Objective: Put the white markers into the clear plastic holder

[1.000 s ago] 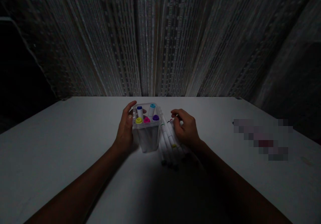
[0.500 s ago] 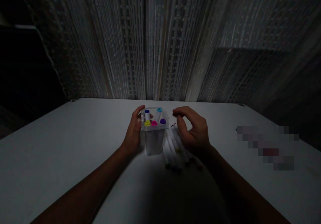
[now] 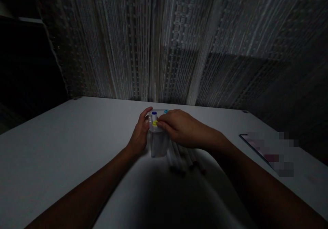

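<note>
A clear plastic marker box stands upright on the white table, with coloured marker caps showing at its top. My left hand wraps round the box's left side and steadies it. My right hand reaches across the top of the box, fingers pressed together over the caps; what they pinch is hidden. A blue cap and a yellow cap still show beside the fingertips. Several loose white markers lie on the table just right of the box, under my right wrist.
A dark curtain of hanging strands closes off the far side of the table. A flat blurred object lies near the table's right edge. The room is dim, and my arms throw a shadow over the near table.
My right hand has moved left from beside the loose markers to over the top of the box, covering most of the caps. My left hand has stayed on the box.
</note>
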`<state>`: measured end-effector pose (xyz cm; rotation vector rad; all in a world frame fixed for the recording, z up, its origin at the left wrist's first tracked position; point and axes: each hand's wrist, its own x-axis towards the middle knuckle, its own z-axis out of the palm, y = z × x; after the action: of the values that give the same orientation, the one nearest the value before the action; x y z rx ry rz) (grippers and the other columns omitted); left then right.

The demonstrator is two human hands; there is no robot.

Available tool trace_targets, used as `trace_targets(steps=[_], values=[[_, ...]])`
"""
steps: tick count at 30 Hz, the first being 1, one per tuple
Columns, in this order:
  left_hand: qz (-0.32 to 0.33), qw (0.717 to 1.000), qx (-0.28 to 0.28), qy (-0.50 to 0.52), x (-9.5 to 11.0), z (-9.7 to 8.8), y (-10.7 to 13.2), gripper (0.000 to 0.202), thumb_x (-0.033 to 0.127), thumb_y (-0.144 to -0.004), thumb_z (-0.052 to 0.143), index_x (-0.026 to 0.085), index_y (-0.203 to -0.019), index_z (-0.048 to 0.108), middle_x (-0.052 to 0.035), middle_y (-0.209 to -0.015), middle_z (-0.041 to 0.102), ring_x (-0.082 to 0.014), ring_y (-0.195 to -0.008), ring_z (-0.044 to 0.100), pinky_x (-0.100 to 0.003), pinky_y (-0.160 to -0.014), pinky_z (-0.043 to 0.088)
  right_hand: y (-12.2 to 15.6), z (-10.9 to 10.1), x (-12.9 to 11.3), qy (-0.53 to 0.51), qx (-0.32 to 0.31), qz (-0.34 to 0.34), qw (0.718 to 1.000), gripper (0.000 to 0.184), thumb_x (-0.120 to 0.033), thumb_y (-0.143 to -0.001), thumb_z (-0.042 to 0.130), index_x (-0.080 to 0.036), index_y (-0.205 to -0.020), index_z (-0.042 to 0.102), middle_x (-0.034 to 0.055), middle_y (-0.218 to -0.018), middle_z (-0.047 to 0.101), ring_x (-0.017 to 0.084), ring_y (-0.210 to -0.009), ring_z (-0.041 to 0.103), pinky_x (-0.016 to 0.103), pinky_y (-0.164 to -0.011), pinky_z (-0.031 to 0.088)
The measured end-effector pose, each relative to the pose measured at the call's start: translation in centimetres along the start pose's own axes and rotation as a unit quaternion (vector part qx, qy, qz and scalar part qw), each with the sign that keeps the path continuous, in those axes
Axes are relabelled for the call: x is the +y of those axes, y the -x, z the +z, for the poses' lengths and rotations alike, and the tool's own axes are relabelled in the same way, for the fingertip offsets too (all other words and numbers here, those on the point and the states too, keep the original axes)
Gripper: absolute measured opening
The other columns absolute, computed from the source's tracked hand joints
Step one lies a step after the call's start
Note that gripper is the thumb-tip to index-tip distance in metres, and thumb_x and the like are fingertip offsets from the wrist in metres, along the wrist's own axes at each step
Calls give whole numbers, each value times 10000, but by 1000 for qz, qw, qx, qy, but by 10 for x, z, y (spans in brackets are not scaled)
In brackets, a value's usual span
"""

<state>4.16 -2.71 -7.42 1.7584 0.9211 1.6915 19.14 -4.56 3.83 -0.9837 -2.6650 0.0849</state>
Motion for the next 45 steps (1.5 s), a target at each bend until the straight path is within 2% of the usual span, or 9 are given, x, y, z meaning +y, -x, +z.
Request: trace_targets(steps=[8,14,17,19,27,36,40,43,45], values=[[1,1000,-9,17,-2,0,0,512,536,-885,332,202,-1265,411,-93,-1169,518,-255,-1033,514,-365,-809,466,-8,-2,3,-62,-12,47,997,247,-103,-872,492,-127,-650,600,21,-613,577,128,-582,512,239,-558,311],[8,1000,-10,-11,-7,-2,0,496,501,-893,321,196,-1277,395,-92,-1176,513,-252,-1029,513,-405,-909,412,-8,-11,-6,-46,-95,56,993,289,-230,-890,519,-126,-630,593,10,-561,545,119,-531,472,242,-521,285],[-2,1000,-7,-14,-8,-2,1,494,491,-884,336,199,-1280,384,-91,-1206,495,-266,-1068,491,-436,-960,368,-11,-15,-7,-51,-116,44,991,283,-235,-878,550,-125,-619,585,-12,-522,505,105,-504,435,240,-504,265],[3,1000,-7,-18,-7,-2,1,490,488,-885,335,198,-1276,387,-88,-1197,500,-264,-1065,492,-431,-956,372,-13,-16,-6,-69,-117,36,990,281,-227,-868,568,-123,-606,574,-28,-508,477,98,-503,424,236,-500,258],[4,1000,-24,-13,0,-1,-1,520,529,-901,285,194,-1285,388,-74,-996,573,-250,-953,540,-370,-792,455,-14,-11,3,-127,-89,36,987,274,-183,-879,542,-109,-615,553,-42,-543,455,85,-526,433,227,-510,258],[9,999,-30,7,-3,-2,-2,526,542,-903,273,204,-1292,378,-73,-1014,581,-229,-893,561,-351,-772,454,-15,-10,0,-112,-97,22,989,316,-165,-914,463,-119,-610,534,-23,-562,484,94,-533,434,235,-533,276],[1,999,-39,18,-4,-2,-2,500,516,-906,303,209,-1296,361,-80,-1152,545,-234,-994,537,-364,-856,427,-12,-20,3,-128,-71,18,989,286,-198,-911,451,-106,-678,589,-13,-595,524,107,-562,471,231,-544,302],[-9,999,-39,23,-4,-3,-2,505,519,-902,313,208,-1296,355,-90,-1208,518,-230,-971,545,-357,-820,446,-8,-31,4,-106,-51,32,993,220,-206,-885,489,-105,-772,649,15,-683,594,127,-638,520,236,-597,346],[-10,999,-38,22,-5,-3,-2,509,528,-899,310,209,-1293,359,-93,-1198,521,-224,-931,556,-350,-783,458,-4,-36,5,-79,-58,34,995,152,-211,-850,556,-120,-830,677,31,-741,626,139,-678,542,241,-628,362]])
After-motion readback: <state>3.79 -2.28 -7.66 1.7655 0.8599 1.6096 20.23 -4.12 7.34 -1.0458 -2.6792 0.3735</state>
